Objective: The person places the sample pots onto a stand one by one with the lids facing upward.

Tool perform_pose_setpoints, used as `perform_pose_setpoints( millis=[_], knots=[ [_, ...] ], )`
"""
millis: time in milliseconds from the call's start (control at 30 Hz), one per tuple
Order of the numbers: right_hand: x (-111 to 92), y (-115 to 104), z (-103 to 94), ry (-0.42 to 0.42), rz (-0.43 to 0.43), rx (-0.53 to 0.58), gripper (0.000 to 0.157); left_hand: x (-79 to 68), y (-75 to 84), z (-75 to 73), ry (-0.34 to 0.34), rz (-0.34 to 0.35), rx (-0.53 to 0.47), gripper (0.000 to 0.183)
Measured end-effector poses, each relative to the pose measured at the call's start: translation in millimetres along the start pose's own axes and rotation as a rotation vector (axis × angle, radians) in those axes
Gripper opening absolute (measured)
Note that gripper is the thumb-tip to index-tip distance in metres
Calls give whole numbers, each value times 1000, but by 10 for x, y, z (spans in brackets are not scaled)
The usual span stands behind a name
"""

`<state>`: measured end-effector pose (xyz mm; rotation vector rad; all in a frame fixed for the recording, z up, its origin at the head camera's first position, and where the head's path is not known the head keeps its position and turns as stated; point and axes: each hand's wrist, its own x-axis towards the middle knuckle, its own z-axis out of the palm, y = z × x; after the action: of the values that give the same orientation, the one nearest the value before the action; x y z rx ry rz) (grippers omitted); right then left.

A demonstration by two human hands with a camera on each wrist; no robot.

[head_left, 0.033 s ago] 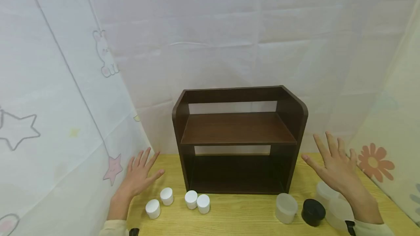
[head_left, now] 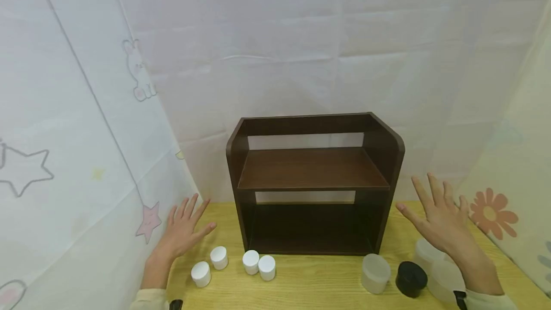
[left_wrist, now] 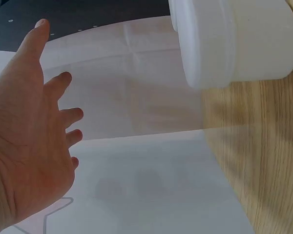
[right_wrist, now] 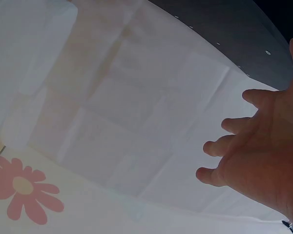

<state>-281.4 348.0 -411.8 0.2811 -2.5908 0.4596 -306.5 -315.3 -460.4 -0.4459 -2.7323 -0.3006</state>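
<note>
My left hand [head_left: 180, 231] hovers with fingers spread at the left side, holding nothing. Close by stand small white lidded jars: one jar [head_left: 200, 274] nearest the wrist, another jar [head_left: 219, 258] behind it. Two more, a jar [head_left: 250, 262] and a jar [head_left: 267, 268], sit side by side in front of the shelf. In the left wrist view a white jar [left_wrist: 254, 39] looms large. My right hand [head_left: 443, 224], fingers also spread, is held above several tubs. These are a translucent tub [head_left: 376, 274], a black tub [head_left: 411, 279] and two pale ones, partly hidden by the forearm.
A dark brown two-tier shelf [head_left: 314, 169] stands at the back middle of the wooden table [head_left: 318, 281], with nothing on either tier. White printed cloth [head_left: 292, 61] hangs behind and at both sides, close to each hand.
</note>
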Motion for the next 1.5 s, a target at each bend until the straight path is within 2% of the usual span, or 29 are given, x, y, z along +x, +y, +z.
perform_pose_setpoints(
  millis=[133,267,400,533,733,867,967,1167,1300,1500],
  knots=[
    [13,-9,-47,19,-20,32,85,-69,18,-28,1,-8,-7,80],
    [-11,-52,-167,76,-38,157,71,-104,47,-72,14,8,-33,80],
    [-120,-126,-222,111,-59,280,58,-104,102,-107,-11,12,-80,77],
    [-182,-218,-180,149,-78,328,55,-151,137,-144,-94,-17,-125,73],
    [-222,-311,-112,133,-60,398,59,-304,179,-100,-293,-159,-275,72],
    [-247,-345,-55,143,-44,430,66,-417,199,-23,-350,-160,-331,77],
    [-265,-349,10,193,-69,461,70,-499,193,24,-354,-117,-353,74],
    [-253,-376,148,255,-104,517,71,-614,135,127,-340,-24,-359,51],
    [-217,-413,195,241,-78,510,67,-672,108,165,-324,-13,-330,44],
    [-210,-436,228,226,-69,518,62,-702,94,159,-304,-15,-321,43]
  ],
)
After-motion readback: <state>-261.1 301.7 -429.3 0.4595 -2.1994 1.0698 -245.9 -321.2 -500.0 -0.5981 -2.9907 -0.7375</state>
